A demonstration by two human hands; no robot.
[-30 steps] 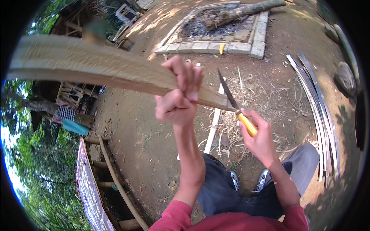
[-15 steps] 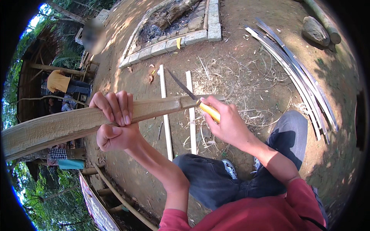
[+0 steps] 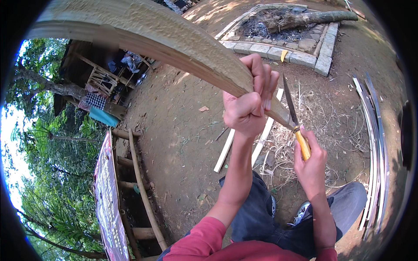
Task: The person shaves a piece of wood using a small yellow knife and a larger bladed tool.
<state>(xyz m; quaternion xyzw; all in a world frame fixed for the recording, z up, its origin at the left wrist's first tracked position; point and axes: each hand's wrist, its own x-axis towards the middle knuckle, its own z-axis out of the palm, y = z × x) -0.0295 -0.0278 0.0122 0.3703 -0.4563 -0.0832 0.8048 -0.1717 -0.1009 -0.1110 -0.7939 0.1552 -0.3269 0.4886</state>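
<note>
My left hand (image 3: pixel 250 98) is wrapped round a long pale wooden plank (image 3: pixel 174 45), close to its narrowed near end. The plank slants up and to the left, past the top of the view. In my right hand (image 3: pixel 311 158) is a knife (image 3: pixel 302 141) with a yellow handle and a dark narrow blade pointing up. The blade's base lies against or right beside the plank's narrow end; whether they touch I cannot tell. Below my hands, two thin pale strips (image 3: pixel 263 141) lie on the dirt, partly hidden by my arm.
Curly wood shavings (image 3: pixel 322 113) cover the dirt beyond my right hand. A bundle of long strips (image 3: pixel 374 152) lies at the right. Ahead is a stone-edged fire pit (image 3: pixel 283 53) with a log (image 3: pixel 313 18). At the left stand a banner (image 3: pixel 109 204) and a wooden railing (image 3: pixel 146 191).
The plank has swung, its far end rising and its near end dropping to the right. Both hands moved right with it, and my view has turned leftward.
</note>
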